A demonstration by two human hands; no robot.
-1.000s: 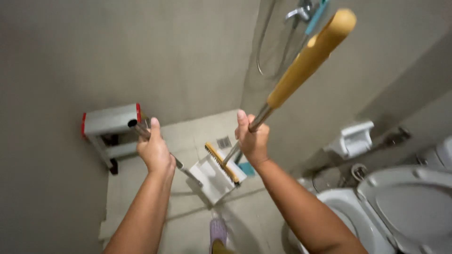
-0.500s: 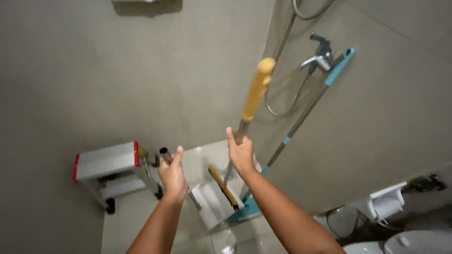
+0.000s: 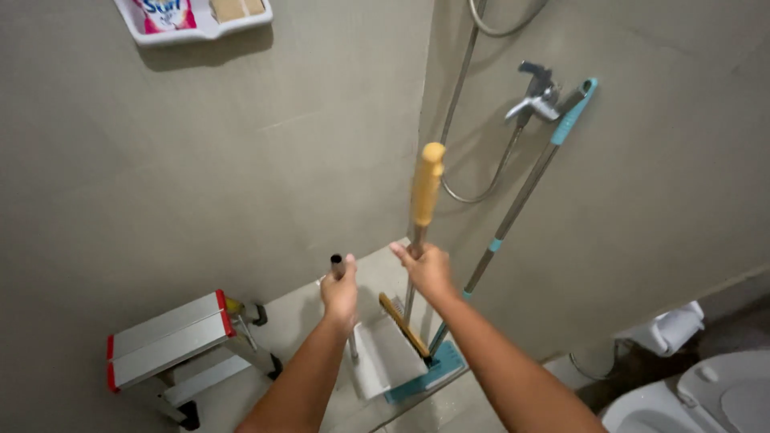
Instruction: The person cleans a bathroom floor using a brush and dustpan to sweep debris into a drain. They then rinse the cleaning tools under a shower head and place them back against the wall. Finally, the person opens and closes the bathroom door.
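My right hand grips the metal shaft of a broom just below its yellow handle grip, which stands nearly upright. Beside it my left hand is closed around the top of a thin metal pole; that pole runs down to a white dustpan on the floor. The broom's yellowish head rests at the dustpan's edge. Both hands are over the corner of a tiled bathroom floor.
A teal-handled mop leans in the wall corner beside a shower tap and hose. A small metal step stool with red ends stands at left. A toilet and paper holder are at right. A wall shelf hangs above.
The view has tilted up the wall. The broom handle has swung from leaning right to nearly upright, and both hands have come closer together above the dustpan.
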